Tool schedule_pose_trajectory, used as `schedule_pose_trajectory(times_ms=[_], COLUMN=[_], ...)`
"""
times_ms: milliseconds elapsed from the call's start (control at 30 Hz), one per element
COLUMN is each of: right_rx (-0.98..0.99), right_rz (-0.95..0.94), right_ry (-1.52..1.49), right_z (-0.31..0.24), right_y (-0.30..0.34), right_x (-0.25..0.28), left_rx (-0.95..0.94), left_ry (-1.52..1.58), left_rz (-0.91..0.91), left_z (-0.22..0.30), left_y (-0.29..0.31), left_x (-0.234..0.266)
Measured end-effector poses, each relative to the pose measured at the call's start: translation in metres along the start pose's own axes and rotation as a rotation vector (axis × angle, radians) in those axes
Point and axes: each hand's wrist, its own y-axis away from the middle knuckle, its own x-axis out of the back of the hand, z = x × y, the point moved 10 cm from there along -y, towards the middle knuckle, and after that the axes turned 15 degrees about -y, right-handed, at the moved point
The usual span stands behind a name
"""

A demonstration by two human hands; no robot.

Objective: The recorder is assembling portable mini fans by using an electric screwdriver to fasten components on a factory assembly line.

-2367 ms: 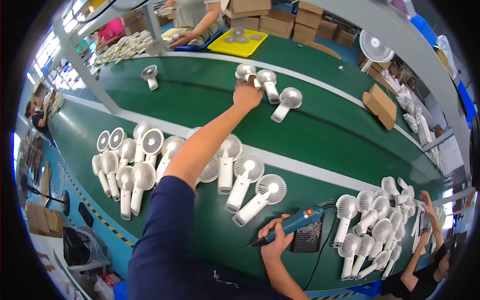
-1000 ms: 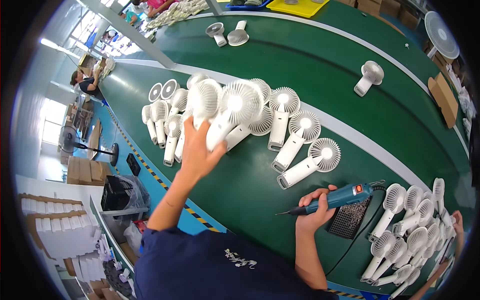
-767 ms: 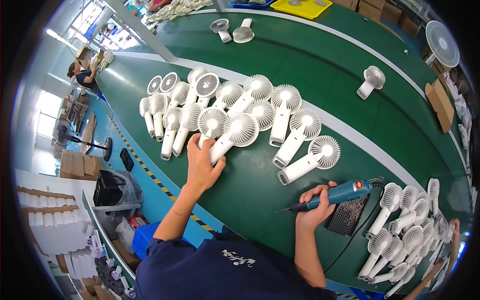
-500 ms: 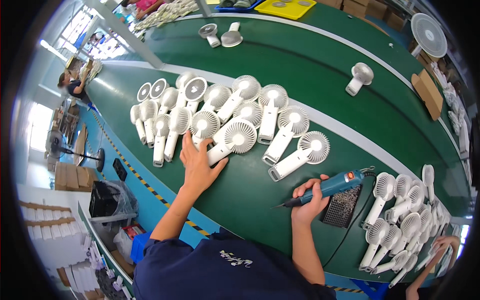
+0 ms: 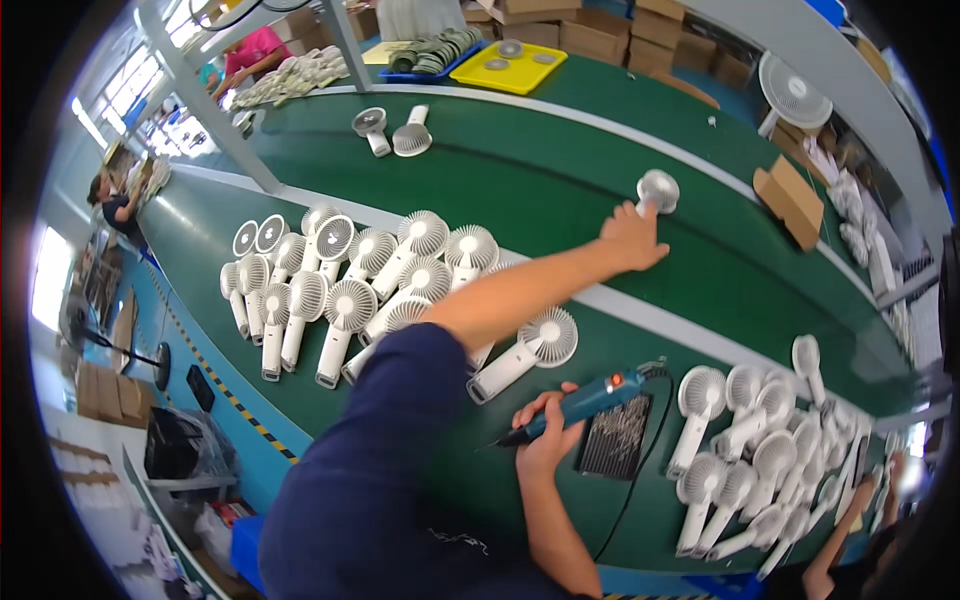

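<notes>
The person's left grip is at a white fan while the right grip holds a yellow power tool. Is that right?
Not quite: the power tool in the head view is blue-green, not yellow. The rest stands: left grip at a white fan, right grip holding the power tool.

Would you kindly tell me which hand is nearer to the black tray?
The right hand, just left of the black tray; the left hand is well beyond it, at a white fan.

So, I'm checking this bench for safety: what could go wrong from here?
The left arm crosses above several handheld fans and could knock one. The electric screwdriver in the right hand points toward the person's navy shirt and might snag it. Its cord runs close beside the black tray and could drag it.
</notes>
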Motion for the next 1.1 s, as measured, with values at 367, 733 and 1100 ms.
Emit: schedule_pose_trajectory(times_ms=[367, 733, 1100], right_rx=[-0.001, 0.109, 0.135], right_rz=[0.007, 0.044, 0.028], right_ry=[0.029, 0.111, 0.089], right_z=[-0.002, -0.011, -0.014], right_y=[-0.002, 0.005, -0.007], right_x=[0.0, 0.009, -0.006], left_rx=[0.289, 0.874, 0.184], left_ry=[-0.287, -0.322, -0.361], left_rz=[0.116, -0.123, 0.055], left_z=[-0.159, -0.418, -0.327], left_y=[-0.116, -0.077, -0.051], left_x=[0.006, 0.078, 0.147])
